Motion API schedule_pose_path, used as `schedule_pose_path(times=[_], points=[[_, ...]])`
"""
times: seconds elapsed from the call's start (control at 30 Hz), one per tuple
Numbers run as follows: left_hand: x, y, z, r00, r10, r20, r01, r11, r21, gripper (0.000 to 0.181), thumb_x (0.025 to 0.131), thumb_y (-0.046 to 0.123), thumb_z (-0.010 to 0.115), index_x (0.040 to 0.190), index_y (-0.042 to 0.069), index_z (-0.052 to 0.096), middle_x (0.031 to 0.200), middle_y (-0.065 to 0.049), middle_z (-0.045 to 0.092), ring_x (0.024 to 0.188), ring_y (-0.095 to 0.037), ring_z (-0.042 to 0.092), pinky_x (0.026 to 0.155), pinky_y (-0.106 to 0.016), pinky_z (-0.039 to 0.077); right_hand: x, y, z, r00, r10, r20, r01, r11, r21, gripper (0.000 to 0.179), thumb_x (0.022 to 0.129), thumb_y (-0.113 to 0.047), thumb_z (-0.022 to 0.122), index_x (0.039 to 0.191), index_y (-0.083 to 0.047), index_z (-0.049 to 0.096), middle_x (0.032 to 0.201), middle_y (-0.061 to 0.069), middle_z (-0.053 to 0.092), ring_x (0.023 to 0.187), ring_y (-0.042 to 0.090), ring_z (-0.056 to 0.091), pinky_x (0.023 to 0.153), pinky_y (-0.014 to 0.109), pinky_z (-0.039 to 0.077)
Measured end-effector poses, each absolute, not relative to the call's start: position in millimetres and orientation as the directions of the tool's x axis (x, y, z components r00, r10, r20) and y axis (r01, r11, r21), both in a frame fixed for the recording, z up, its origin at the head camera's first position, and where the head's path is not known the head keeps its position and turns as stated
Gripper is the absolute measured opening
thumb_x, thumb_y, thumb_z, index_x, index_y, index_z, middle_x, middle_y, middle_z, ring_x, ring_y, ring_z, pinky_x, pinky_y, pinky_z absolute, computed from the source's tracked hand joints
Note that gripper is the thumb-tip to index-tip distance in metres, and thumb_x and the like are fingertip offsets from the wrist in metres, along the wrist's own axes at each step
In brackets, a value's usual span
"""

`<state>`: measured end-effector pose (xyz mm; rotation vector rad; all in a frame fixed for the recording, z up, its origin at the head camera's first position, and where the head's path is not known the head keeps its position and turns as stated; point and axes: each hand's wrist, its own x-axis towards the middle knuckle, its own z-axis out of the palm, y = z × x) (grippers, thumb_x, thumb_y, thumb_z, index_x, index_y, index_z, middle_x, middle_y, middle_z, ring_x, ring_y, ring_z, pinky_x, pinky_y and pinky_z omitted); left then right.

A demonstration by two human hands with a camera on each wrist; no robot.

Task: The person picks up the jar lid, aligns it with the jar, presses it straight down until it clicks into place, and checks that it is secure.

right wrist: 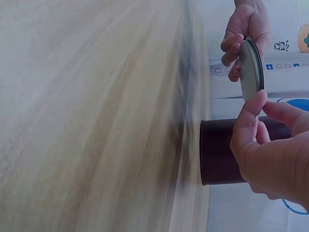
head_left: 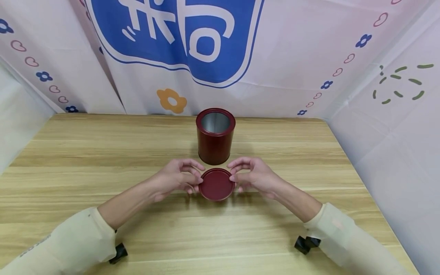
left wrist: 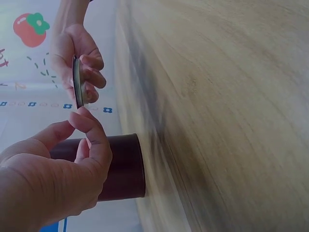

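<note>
A round dark red lid [head_left: 216, 185] is held level between both hands, raised off the wooden table in the wrist views. My left hand [head_left: 180, 176] pinches its left edge with thumb and fingertips, and my right hand [head_left: 253, 176] pinches the right edge the same way. The pale metal underside of the lid [right wrist: 249, 72] shows in the right wrist view. Just beyond the lid stands a dark red tin can [head_left: 214, 147], upright and uncovered, its silvery inside visible from above. Neither hand touches the can.
The wooden table [head_left: 103, 152] extends on both sides of the can. Behind it hangs a white cloth [head_left: 285, 76] with a blue printed sign and flowers. Another white sheet [head_left: 388, 126] borders the right side. Black straps [head_left: 302, 244] hang beneath the sleeves.
</note>
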<state>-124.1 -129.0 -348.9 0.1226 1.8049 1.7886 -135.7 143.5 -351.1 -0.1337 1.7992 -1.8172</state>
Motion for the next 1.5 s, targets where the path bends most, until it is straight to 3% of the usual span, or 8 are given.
schedule_pose_path(times=[0.27,0.73,1.5], points=[[-125.2,-129.6,-346.2,-0.834,0.445,-0.327,-0.320,0.094,0.943,0.036,0.095,-0.007,0.064,0.128,-0.012,0.052,0.090,-0.008,0.064,0.066,-0.013,0.063,0.060,-0.021,0.056,-136.3,140.9,-347.7,-0.838,-0.458,-0.297,0.312,0.045,-0.949,0.031,0.091,0.012,0.067,0.121,0.009,0.060,0.097,0.008,0.061,0.064,0.013,0.062,0.057,0.022,0.057],[-124.3,-127.7,-342.3,-0.849,0.442,-0.289,-0.286,0.076,0.955,0.035,0.092,-0.005,0.068,0.125,-0.012,0.057,0.089,-0.009,0.063,0.064,-0.014,0.066,0.057,-0.021,0.057,-137.3,141.5,-347.1,-0.836,-0.472,-0.279,0.308,0.015,-0.951,0.032,0.092,0.012,0.066,0.122,0.011,0.057,0.093,0.007,0.061,0.068,0.015,0.063,0.060,0.024,0.059],[-127.8,-122.1,-337.4,-0.888,0.403,-0.222,-0.242,0.003,0.970,0.033,0.089,-0.012,0.058,0.122,-0.012,0.056,0.090,-0.010,0.066,0.065,-0.017,0.066,0.060,-0.024,0.059,-138.2,145.6,-341.7,-0.840,-0.473,-0.265,0.288,0.026,-0.957,0.031,0.093,0.006,0.067,0.122,0.009,0.058,0.086,0.007,0.062,0.065,0.018,0.068,0.058,0.024,0.059]])
